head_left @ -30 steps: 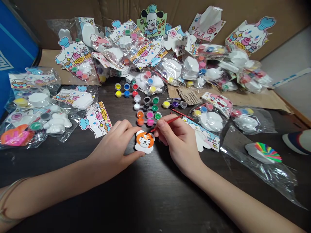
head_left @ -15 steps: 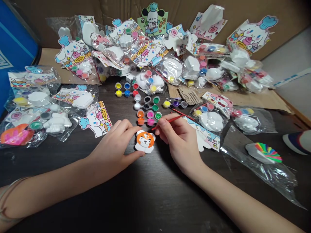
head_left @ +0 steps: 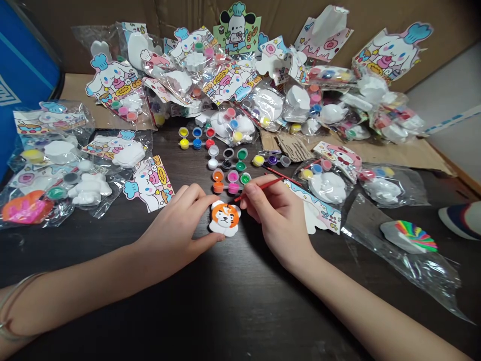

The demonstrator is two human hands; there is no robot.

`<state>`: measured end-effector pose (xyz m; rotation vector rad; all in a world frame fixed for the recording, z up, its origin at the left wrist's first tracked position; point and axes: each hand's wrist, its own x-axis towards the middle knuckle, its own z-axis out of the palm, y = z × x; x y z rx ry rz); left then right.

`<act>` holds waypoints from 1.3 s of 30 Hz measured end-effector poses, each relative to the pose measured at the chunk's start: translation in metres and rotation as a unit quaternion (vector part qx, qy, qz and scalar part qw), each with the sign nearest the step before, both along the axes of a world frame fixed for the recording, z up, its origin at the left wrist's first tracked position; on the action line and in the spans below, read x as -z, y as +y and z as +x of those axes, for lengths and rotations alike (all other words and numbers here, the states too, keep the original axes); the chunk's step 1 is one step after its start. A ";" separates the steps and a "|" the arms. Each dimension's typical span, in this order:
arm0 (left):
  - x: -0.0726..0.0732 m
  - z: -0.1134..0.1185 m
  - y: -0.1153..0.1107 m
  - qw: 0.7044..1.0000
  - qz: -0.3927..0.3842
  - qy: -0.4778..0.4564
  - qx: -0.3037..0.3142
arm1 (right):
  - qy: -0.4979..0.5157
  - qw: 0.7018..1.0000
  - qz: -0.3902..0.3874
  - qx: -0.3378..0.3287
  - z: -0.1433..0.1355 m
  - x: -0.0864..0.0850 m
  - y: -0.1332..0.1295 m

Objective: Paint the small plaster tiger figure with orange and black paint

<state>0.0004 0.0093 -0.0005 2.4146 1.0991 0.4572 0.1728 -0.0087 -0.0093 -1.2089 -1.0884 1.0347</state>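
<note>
A small white animal figure (head_left: 224,219) with an orange face and dark marks lies on the dark table. My left hand (head_left: 176,220) grips it from the left, index finger at its upper edge and thumb at its lower edge. In my right hand (head_left: 276,215) a thin red paintbrush (head_left: 263,187) is pinched, its tip close to the figure's upper right. Just behind the figure are open paint pots: orange and pink ones (head_left: 233,187), white, black and green ones (head_left: 227,164), and yellow, blue and red ones (head_left: 196,144).
Bagged white figures with paint pots (head_left: 229,125) crowd the back and both sides. A printed card (head_left: 150,184) lies left of my left hand. At the right are a rainbow-striped piece (head_left: 415,236) on plastic wrap (head_left: 409,276) and a white, blue and red object (head_left: 460,220).
The view has shifted very slightly. Both hands, the figure and the brush look almost unmoved.
</note>
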 end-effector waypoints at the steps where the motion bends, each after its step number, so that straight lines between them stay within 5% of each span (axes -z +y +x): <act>1: 0.000 0.000 0.000 1.000 -0.002 0.002 -0.001 | 0.001 1.000 0.000 0.000 0.000 0.000 0.000; 13: -0.002 0.001 0.000 1.000 -0.007 0.009 0.001 | 0.028 0.999 0.037 -0.021 -0.003 -0.003 -0.007; 21: -0.001 0.001 0.000 1.000 -0.008 0.001 0.001 | 0.015 0.999 0.043 0.029 -0.002 -0.003 -0.004; 39: 0.000 0.001 -0.001 1.000 -0.007 0.002 -0.003 | -0.023 0.999 0.033 -0.016 -0.002 0.001 -0.004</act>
